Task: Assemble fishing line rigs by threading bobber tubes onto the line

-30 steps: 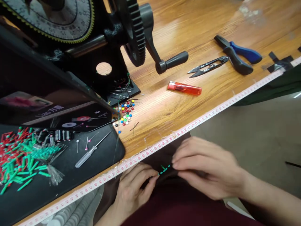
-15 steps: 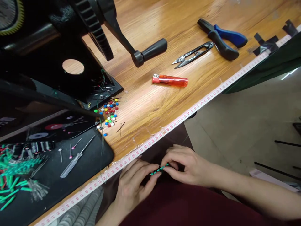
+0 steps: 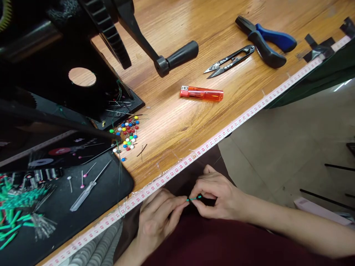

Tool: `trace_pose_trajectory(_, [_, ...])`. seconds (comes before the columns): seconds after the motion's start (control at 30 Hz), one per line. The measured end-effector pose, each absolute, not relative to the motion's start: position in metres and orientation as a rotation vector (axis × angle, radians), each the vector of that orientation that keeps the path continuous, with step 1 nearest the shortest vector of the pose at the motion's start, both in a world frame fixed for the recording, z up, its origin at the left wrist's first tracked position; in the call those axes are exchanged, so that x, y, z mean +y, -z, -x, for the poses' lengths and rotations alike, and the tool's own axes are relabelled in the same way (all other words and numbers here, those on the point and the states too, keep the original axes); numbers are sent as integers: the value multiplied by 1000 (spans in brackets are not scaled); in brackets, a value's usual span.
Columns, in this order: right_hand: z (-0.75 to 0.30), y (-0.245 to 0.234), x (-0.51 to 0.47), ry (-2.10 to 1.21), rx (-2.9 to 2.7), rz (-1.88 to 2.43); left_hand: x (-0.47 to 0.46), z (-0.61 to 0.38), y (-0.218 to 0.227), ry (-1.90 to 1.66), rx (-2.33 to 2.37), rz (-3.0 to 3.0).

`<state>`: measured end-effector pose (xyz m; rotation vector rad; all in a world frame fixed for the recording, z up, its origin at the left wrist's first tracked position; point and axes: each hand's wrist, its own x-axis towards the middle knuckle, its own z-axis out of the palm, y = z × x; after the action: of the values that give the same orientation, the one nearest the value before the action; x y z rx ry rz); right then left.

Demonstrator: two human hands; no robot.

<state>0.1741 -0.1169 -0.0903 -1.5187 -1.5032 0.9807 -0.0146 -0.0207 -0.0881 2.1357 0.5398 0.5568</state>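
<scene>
Thin green strand [image 3: 194, 198] is pinched between fingertips of left hand [image 3: 158, 218] and right hand [image 3: 219, 195], held over dark cloth [image 3: 199, 177] just below tape measure [image 3: 177, 173] along bench [image 3: 166, 125] edge

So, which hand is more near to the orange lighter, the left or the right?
The right hand is nearer: it is below the lighter and a little to its right. The left hand is farther away, below the lighter and to its left.
</scene>
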Motion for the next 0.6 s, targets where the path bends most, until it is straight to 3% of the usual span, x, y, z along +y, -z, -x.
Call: trace_pose_trajectory(0.6, [-180, 90, -123, -958, -1464, 1515, -23, 19, 94, -547, 568, -2121])
